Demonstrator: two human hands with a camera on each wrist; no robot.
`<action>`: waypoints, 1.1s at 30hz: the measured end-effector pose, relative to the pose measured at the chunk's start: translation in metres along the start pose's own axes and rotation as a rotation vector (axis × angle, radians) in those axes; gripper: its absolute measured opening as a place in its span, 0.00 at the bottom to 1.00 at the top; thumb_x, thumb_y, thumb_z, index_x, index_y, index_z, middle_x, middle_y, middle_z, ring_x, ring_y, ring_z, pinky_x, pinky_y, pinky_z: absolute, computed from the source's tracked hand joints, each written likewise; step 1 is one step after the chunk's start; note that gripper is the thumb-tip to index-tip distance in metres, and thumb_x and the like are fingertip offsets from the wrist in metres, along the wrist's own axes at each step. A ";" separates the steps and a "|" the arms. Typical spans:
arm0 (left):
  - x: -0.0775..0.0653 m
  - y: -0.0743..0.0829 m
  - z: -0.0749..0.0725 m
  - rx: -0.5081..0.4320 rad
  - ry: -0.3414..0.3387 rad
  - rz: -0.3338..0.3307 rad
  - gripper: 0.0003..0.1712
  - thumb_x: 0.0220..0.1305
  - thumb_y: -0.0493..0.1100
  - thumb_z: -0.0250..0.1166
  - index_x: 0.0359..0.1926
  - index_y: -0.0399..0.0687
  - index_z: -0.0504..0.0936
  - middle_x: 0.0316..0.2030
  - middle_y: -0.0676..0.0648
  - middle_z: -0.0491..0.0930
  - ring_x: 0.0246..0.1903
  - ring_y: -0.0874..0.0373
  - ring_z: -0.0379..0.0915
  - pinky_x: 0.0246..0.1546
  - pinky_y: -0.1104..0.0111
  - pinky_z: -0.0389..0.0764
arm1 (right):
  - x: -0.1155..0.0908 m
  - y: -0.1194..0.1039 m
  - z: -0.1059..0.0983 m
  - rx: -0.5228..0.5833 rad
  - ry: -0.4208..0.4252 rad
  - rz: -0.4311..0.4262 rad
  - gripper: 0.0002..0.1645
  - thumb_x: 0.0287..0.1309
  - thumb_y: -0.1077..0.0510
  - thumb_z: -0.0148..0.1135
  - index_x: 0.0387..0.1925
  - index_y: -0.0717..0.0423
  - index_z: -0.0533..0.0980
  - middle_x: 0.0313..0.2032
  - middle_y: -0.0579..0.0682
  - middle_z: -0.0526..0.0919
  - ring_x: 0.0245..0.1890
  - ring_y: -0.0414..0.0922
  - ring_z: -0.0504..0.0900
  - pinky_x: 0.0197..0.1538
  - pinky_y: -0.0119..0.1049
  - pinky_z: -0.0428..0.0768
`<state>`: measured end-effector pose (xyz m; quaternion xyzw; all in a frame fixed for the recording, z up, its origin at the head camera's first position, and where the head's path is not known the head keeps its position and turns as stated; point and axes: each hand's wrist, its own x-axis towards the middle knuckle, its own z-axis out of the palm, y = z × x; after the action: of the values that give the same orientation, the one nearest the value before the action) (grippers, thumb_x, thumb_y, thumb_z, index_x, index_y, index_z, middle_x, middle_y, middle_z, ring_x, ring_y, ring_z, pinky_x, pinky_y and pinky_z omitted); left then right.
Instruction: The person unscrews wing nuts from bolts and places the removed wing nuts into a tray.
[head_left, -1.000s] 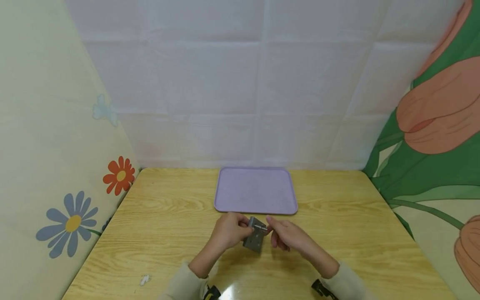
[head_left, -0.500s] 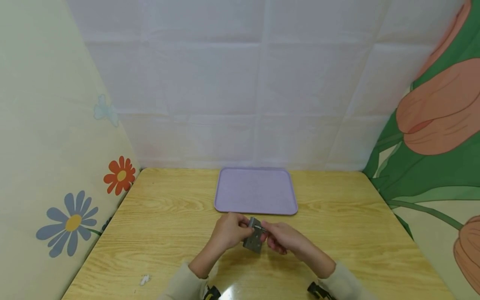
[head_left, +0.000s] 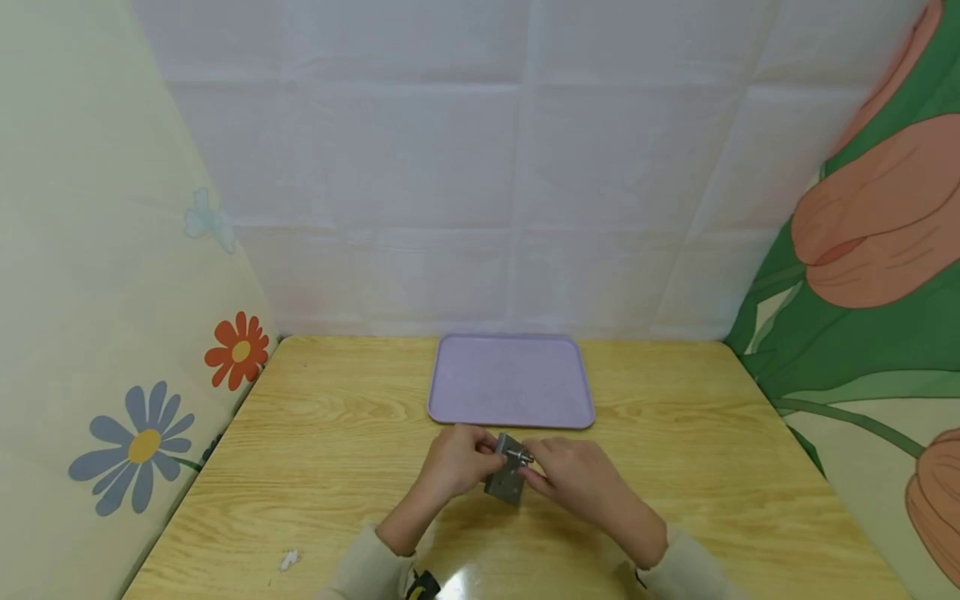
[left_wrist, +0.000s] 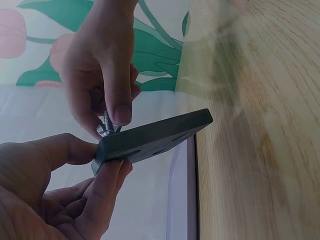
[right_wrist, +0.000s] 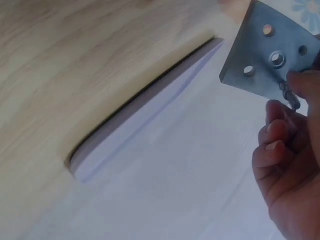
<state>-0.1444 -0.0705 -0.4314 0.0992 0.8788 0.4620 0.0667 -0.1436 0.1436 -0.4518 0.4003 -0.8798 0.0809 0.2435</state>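
Head view: we see a lilac tray (head_left: 512, 380) on the worktop (head_left: 675, 433); nearer, left fingers (head_left: 489, 462) grip a holed metal plate (head_left: 507, 483), right fingers (head_left: 538, 482) pinch its bolt (head_left: 521, 456).

A wood-grain desk (head_left: 337, 396) with rounded far corners anchors the room. Behind the desk rises a white sheet (head_left: 405, 167) crossed by a grid of fold creases. Left of the desk, a cream wall covering (head_left: 82, 275) bears a red daisy (head_left: 240, 352), a grey-blue daisy (head_left: 142, 446) and a pale-blue butterfly (head_left: 208, 221). Right of the desk, large pink tulips (head_left: 877, 217) spread over green leaves (head_left: 862, 350). Light glares off the desk's near edge.
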 end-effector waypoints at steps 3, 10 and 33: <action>0.000 0.000 0.000 0.003 0.000 0.009 0.07 0.54 0.39 0.73 0.34 0.39 0.88 0.24 0.52 0.83 0.20 0.63 0.78 0.21 0.70 0.79 | -0.001 0.003 0.001 -0.053 0.072 -0.075 0.19 0.51 0.49 0.77 0.40 0.53 0.79 0.22 0.42 0.80 0.17 0.35 0.72 0.17 0.27 0.67; 0.001 -0.001 0.000 0.017 0.005 0.010 0.08 0.54 0.40 0.73 0.34 0.40 0.89 0.24 0.52 0.84 0.21 0.63 0.78 0.22 0.70 0.79 | 0.005 0.001 -0.009 0.439 -0.165 0.405 0.19 0.71 0.42 0.58 0.41 0.52 0.83 0.20 0.38 0.76 0.17 0.33 0.69 0.22 0.28 0.68; 0.000 -0.001 0.001 0.021 0.010 -0.012 0.08 0.56 0.40 0.72 0.35 0.40 0.89 0.24 0.53 0.83 0.21 0.63 0.78 0.21 0.70 0.79 | 0.008 -0.007 -0.008 0.799 -0.376 0.646 0.27 0.73 0.38 0.51 0.29 0.54 0.78 0.16 0.40 0.70 0.15 0.35 0.62 0.19 0.29 0.60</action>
<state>-0.1445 -0.0702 -0.4327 0.0923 0.8844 0.4530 0.0639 -0.1399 0.1368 -0.4411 0.1786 -0.8870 0.4066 -0.1264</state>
